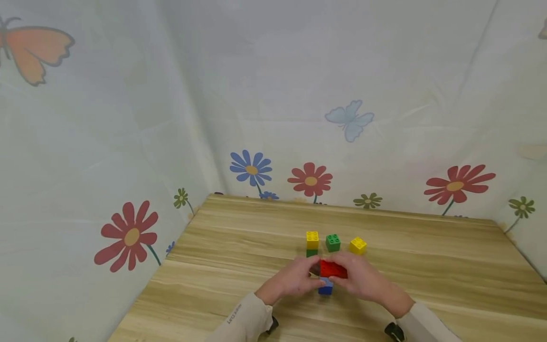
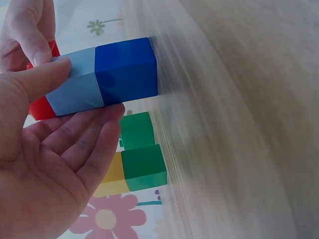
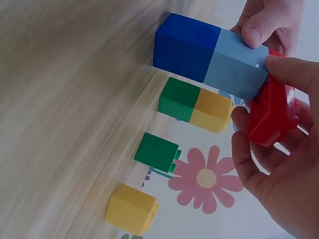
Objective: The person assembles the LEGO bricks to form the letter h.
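A red toy brick (image 3: 269,112), longer than the others, sits tilted at the top of a light blue brick (image 3: 238,62). Below that is a dark blue brick (image 2: 127,69), standing on the wooden table (image 1: 239,223). My right hand (image 1: 361,278) grips the red brick between thumb and fingers, its overhanging end lying inside the hand. With thumb on one side and fingertips on the other, my left hand (image 1: 295,278) holds the light blue brick. Part of the red brick is hidden behind my fingers in the head view.
Just behind the hands stands a yellow brick (image 1: 312,240) stacked on a green brick (image 3: 178,99). To its right are a single green brick (image 1: 333,242) and a single yellow brick (image 1: 358,245). A flowered curtain (image 1: 273,95) hangs beyond the table's back edge.
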Demonstrator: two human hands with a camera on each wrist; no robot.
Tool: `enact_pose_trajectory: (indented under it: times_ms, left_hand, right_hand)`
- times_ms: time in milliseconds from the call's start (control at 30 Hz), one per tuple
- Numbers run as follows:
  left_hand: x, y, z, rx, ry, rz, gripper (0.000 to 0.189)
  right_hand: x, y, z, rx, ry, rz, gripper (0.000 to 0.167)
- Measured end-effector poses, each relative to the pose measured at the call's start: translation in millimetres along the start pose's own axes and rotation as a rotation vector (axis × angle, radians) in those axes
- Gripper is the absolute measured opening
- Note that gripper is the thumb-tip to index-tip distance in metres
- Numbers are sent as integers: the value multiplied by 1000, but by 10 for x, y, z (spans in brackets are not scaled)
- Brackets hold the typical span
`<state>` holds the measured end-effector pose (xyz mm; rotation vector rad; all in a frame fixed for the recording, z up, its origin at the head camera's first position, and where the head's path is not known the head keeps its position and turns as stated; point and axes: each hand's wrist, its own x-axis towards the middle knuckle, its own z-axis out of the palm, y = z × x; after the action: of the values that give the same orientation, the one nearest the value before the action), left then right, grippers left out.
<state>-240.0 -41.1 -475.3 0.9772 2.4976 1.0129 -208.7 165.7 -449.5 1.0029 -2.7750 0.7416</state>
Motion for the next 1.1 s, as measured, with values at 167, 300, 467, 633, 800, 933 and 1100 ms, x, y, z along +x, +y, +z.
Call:
enact_pose_trajectory:
  times_ms: [167,300,467,633,800,933,1100]
  left_hand:
    - [-23,20,-21,-10,-4,-16,35]
    - [-51,16,-45,-15,6,-19,36]
    - [-92,-21,-72,-2,23,-14,35]
    - [-123,-69,-99,-15,18,-55,33]
    - [-142,-104,-114,-10,17,-67,32]
    - [-167,-104,-127,-6,16,-63,32]
    - [-184,-93,-146,-5,22,-59,37]
  right_hand:
    - [-13,-6,-10,31,-1,18,46]
    - [-34,19,-43,109,31,74,47]
    - [-25,88,-118,84,150,37,35]
    - [8,157,-176,102,175,58,27]
    - [49,210,-207,115,159,97,26]
    - [87,242,-203,102,146,115,28]
    - [181,260,-172,69,129,136,33]
